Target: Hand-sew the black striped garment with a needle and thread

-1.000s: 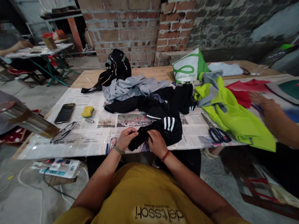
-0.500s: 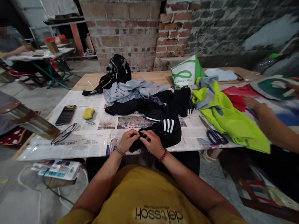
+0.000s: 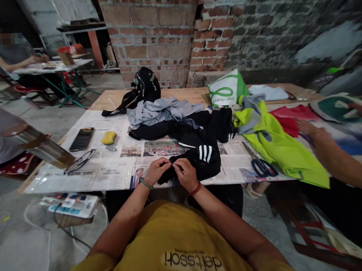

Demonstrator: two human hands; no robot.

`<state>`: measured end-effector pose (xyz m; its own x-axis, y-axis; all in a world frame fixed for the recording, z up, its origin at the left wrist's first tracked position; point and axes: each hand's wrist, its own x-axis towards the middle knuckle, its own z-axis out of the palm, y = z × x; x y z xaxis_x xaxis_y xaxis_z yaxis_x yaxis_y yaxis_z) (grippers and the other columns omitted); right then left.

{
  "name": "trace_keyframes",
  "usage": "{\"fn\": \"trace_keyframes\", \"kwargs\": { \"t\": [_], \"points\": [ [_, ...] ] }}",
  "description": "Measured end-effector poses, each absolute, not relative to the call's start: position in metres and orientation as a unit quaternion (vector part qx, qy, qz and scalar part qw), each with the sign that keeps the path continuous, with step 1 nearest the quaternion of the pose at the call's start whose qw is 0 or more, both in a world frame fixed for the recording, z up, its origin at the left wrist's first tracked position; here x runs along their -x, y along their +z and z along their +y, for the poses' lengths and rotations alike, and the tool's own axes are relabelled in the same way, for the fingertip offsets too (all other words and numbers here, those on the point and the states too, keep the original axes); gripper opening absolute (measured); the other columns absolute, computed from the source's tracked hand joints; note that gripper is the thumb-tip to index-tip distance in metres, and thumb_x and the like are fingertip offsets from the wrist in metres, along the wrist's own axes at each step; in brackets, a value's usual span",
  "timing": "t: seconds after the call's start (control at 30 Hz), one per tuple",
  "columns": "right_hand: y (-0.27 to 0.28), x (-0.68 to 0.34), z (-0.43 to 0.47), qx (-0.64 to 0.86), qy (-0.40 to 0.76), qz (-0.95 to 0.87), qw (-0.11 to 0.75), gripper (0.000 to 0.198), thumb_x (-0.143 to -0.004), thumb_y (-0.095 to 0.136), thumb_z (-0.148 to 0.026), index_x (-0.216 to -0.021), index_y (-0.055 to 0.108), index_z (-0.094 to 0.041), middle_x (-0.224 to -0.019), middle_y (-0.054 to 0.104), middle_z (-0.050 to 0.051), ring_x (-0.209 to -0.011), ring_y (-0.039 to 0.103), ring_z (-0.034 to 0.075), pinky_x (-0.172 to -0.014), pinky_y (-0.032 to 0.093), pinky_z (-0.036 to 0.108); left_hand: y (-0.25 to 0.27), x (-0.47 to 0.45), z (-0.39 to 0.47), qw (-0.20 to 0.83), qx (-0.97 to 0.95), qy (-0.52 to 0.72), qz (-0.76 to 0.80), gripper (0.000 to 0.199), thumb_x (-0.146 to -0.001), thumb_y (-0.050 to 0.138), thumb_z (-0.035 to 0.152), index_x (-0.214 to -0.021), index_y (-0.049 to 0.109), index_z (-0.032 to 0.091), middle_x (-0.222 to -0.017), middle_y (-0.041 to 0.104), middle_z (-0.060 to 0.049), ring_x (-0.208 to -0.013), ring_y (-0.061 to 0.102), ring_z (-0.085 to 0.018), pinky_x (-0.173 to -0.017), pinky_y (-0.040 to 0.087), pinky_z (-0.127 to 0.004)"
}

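Note:
A black garment (image 3: 211,168) with white stripes lies bunched at the table's front edge, its sleeve-like end under both hands. My left hand (image 3: 157,170) is closed, thumb and fingers pinching the black cloth. Close beside it, my right hand (image 3: 185,173) is also closed, its fingertips meeting the left ones over the cloth. Whatever is between the right fingertips is too small to make out. Dark-handled scissors (image 3: 261,167) rest to the right of the garment. Behind it, a crumpled grey garment (image 3: 164,111) touches the black cloth.
Newspaper covers the table (image 3: 109,159). On the left are a phone (image 3: 81,139), yellow sponge (image 3: 108,137), glasses (image 3: 79,162) and tilted bottle (image 3: 42,147). A yellow-green garment (image 3: 286,146) lies right, near another person's arm (image 3: 336,151). Behind stand a black bag (image 3: 146,84) and green-white bag (image 3: 227,88).
My right hand's fingers have drawn closer together, now pinched against the left fingertips. The view has shifted slightly; the objects on the table stay where they were.

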<state>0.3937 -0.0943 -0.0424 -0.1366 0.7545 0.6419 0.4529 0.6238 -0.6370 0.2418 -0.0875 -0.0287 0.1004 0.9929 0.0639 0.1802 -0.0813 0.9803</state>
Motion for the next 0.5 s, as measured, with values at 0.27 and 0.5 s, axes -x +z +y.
{"fn": "trace_keyframes", "kwargs": {
  "t": [0.27,0.5],
  "points": [
    [-0.035,-0.389,-0.09,0.397,0.18,-0.735,0.519,0.014,-0.084,0.048,-0.023,-0.081,0.061,-0.019,-0.081,0.064,0.005,-0.076,0.06,0.015,-0.071,0.049,0.028,-0.034,-0.242,-0.086,0.458,-0.612,0.437,0.474,0.018,-0.07,0.058,0.032,-0.073,0.065,0.016,-0.069,0.06,-0.001,-0.067,0.051,-0.012,-0.068,0.041,-0.023],
    [-0.029,-0.384,-0.079,0.46,0.437,-0.544,0.55,0.013,-0.076,0.055,-0.032,-0.071,0.051,-0.02,-0.047,0.048,-0.008,-0.036,0.044,0.007,-0.04,0.036,0.019,-0.033,-0.243,-0.086,0.449,-0.607,0.426,0.498,0.023,-0.072,0.058,0.038,-0.072,0.061,0.015,-0.063,0.053,0.003,-0.06,0.044,-0.009,-0.061,0.037,-0.021]
  ]
}}
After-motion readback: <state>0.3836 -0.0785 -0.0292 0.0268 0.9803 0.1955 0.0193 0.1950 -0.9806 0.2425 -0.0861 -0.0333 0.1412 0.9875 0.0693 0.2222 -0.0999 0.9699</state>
